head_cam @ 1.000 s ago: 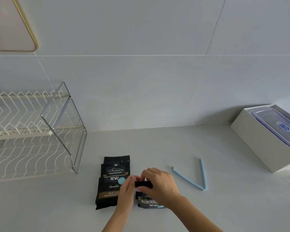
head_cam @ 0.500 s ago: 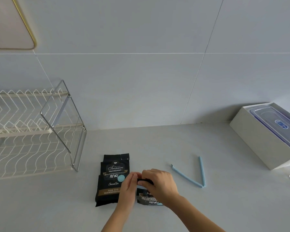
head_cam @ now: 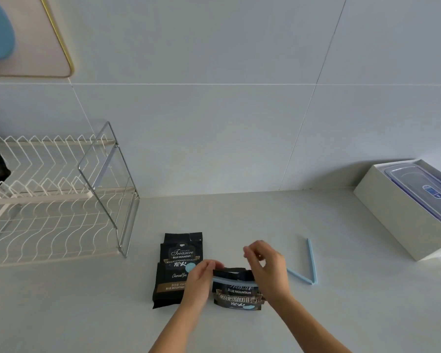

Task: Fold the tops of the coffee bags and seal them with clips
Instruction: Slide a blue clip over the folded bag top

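Coffee bag (head_cam: 237, 296) — folded top runs left-right (clip (head_cam: 230, 279) parallel).

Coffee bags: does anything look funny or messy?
Nothing is spilled. The left coffee bag looks unfinished: it lies flat, top unfolded, a small notch in its edge. A blue clip lies spread open to the right.

Pale grey tiled wall (head_cam: 214, 136), thin grout lines. Matte grey countertop (head_cam: 61, 314). White wire dish rack (head_cam: 49, 200) left. Open white box (head_cam: 397, 217) right. Gold-rimmed panel (head_cam: 36, 47) upper left. Even, diffuse light.
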`<state>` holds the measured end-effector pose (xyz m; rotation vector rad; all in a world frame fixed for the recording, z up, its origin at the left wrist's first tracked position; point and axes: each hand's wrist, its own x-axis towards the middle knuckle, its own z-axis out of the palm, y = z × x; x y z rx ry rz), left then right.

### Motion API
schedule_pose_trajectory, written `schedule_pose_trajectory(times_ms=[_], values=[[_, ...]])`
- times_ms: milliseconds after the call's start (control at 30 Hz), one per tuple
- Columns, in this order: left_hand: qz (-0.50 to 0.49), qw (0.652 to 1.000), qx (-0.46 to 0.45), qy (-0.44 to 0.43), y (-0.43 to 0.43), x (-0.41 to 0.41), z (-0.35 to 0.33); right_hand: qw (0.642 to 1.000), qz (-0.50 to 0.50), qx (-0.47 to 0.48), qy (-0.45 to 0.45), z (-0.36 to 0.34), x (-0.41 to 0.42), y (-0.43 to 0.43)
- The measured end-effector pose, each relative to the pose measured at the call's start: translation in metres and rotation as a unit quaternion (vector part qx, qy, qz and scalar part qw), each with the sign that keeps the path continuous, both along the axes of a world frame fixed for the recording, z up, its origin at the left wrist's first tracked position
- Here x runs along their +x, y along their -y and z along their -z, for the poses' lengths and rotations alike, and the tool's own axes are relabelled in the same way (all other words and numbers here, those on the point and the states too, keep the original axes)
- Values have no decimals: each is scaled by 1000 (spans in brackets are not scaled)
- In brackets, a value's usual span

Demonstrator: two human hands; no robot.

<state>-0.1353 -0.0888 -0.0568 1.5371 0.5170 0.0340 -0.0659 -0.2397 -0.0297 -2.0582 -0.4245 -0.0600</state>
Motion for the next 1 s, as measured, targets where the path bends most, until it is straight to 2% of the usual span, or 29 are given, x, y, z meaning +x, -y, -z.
schedule_pose_trajectory(times_ms=[67,167,233,300,400,500,567,733,1000], values=[[-48,998,38,13,0,-1,-3,995,75,62,-33,2,6,18],[-130,976,145,95,2,-1,-13,987,113,76,-85,9,12,47],[-81,955,234,165,9,5,-27,985,106,72,-112,14,9,61],[27,929,313,197,22,14,-38,983,104,83,-128,20,5,66],[140,872,423,201,46,25,-37,978,106,104,-149,26,1,57],[172,826,506,180,58,29,-23,975,84,122,-169,28,0,39],[180,819,519,166,59,30,-22,971,63,141,-183,29,-1,29],[154,838,489,186,54,23,-24,951,15,171,-256,39,-4,18],[158,831,496,195,58,18,-19,970,18,130,-206,48,-4,24]])
